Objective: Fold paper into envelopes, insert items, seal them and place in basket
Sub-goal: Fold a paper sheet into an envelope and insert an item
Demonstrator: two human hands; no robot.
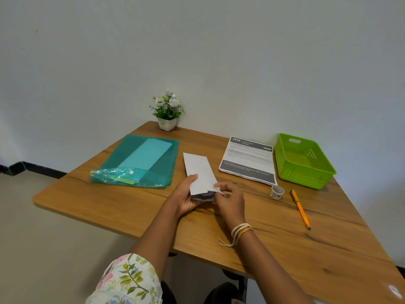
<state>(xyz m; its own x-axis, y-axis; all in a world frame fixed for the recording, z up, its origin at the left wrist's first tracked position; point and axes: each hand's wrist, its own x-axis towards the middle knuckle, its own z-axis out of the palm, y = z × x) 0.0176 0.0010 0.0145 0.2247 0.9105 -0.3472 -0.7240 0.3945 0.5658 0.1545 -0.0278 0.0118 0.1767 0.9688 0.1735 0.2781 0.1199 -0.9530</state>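
A long white folded paper envelope (200, 170) is held above the middle of the wooden table (285, 233), its far end pointing away from me. My left hand (186, 197) grips its near left edge, thumb on top. My right hand (230, 199) pinches the near right corner. A dark printed piece shows under the envelope's near end, between my hands. The green plastic basket (302, 161) stands at the right back of the table with nothing visible in it.
A printed sheet stack (248, 161) lies left of the basket. A small roll of patterned tape (276, 191) and an orange pen (300, 208) lie to the right of my hands. A teal plastic folder (140, 163) lies at the left; a flower pot (167, 110) stands by the wall.
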